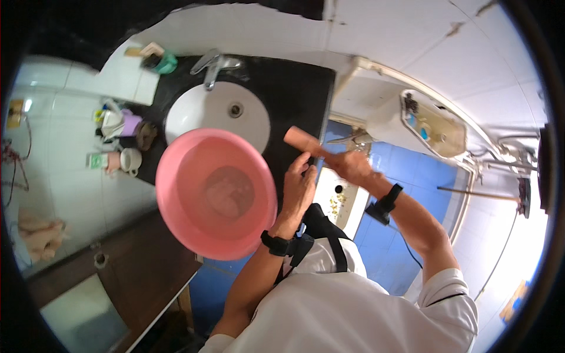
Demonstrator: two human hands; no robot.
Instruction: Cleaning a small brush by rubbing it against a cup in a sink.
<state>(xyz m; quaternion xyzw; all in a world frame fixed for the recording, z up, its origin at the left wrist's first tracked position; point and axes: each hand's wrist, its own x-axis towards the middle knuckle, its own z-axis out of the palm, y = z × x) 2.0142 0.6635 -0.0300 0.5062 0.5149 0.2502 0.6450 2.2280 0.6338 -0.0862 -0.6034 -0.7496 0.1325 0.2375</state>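
Observation:
My right hand (350, 167) is closed round the lower end of a peach-coloured cylinder (302, 141), whose upper end slants up and left over the black counter's edge. I cannot make out what kind of thing the cylinder is. Just below it is my left hand (297, 191), fingers apart and slightly bent, the fingertips near the cylinder; whether they touch it I cannot tell. Left of that hand, a large pink basin (170, 200) overlaps the sink's front edge. Inside it is what looks like clear water, with a pale, soft-looking item (223, 194) at the bottom.
A white sink (194, 112) with a chrome faucet (212, 67) is set in the black counter (294, 88). A green cup (166, 63), a white mug (130, 160) and toiletries stand at its left. To the right are a squat toilet (353, 203) and a cistern (435, 126).

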